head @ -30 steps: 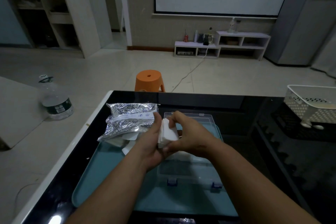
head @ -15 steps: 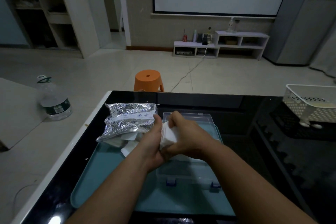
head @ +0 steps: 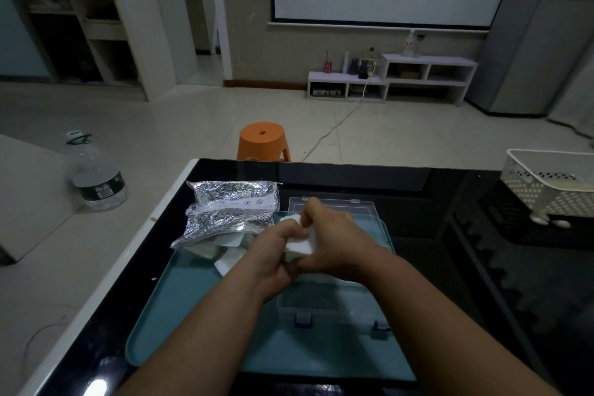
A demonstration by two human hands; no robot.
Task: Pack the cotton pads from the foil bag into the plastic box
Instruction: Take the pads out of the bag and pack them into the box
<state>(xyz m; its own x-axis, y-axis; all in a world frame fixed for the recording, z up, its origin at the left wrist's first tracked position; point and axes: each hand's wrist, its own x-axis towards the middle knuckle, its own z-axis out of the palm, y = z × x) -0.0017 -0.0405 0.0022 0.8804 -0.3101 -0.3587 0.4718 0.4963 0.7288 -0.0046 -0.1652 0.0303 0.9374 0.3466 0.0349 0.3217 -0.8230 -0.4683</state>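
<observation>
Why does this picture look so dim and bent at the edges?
Head view: the room is dimly lit, so the hands and cotton pads look murky; the glossy black table mirrors the far wall, with a glare spot near the bottom left; the wide lens bows the walls at the edges.

Both forearms reach forward, bare. Left hand [head: 270,251] and right hand [head: 334,235] meet at centre, fingers curled, pinching same white wad between them.

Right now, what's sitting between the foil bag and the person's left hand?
In the head view, a few loose white cotton pads lie on the teal tray, spilling from the foil bag towards the left hand.
</observation>
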